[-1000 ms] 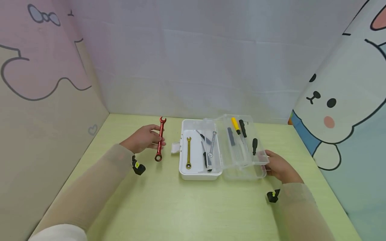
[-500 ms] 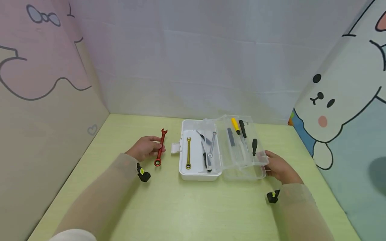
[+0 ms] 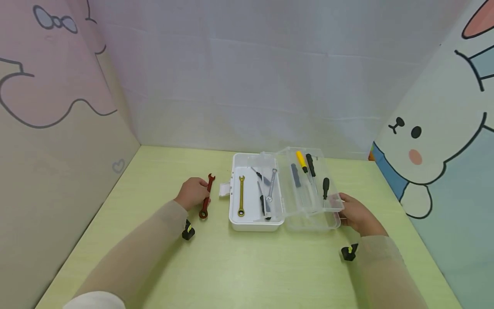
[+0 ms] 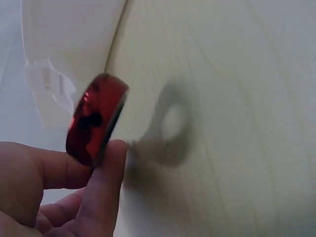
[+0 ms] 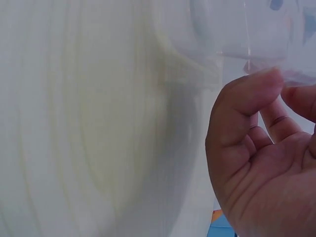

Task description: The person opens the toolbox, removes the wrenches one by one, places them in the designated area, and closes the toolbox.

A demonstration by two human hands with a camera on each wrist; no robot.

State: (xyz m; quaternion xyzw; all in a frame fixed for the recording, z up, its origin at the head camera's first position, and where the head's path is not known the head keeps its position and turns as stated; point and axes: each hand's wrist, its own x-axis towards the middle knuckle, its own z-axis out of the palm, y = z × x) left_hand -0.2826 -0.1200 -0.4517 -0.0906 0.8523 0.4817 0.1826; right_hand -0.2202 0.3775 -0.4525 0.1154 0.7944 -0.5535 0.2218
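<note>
A person's left hand (image 3: 193, 193) pinches a red wrench (image 3: 205, 207) just left of an open white toolbox (image 3: 254, 228) on a pale wooden tabletop (image 3: 247, 266); the left wrist view shows the wrench's ring end above its shadow. The right hand (image 3: 359, 213) grips the near right corner of a clear plastic tray (image 3: 301, 202), fingers and thumb closed on its edge. A gold wrench (image 3: 241, 197) lies inside the toolbox, while a yellow-handled screwdriver (image 3: 301, 160) and two black-handled tools (image 3: 326, 185) rest in the tray.
</note>
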